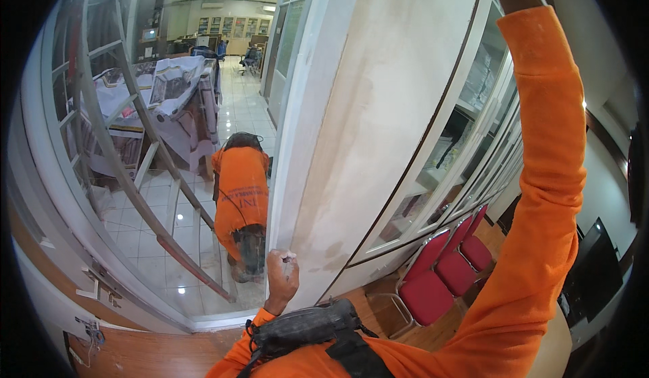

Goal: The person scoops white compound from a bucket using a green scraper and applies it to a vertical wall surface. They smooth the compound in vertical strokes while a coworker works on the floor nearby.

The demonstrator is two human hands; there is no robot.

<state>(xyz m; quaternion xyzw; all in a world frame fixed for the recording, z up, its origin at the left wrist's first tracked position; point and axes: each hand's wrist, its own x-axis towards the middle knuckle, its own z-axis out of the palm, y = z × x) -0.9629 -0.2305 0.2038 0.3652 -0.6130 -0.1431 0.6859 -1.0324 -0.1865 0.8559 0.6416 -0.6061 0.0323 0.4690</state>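
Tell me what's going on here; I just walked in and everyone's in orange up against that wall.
A person in orange sleeves looks down from high up beside a white plastered wall column. Their left hand is fisted around a small tool, hard to identify, against the column's corner edge. Their right arm reaches up, its hand out of view. Below, a co-worker in an orange shirt bends over the white tiled floor beside a grey metal ladder.

The wall (378, 108) at the picture's centre is off-white with faint tan streaks and greyish blotches low down. At five o'clock the chairs (446, 270) are red. The sleeve (547, 195) at three o'clock is bright orange, like the co-worker's shirt (240, 189) at nine o'clock. The floor tiles (162, 243) are pale white; the wooden floor (155, 351) at seven o'clock is reddish brown.
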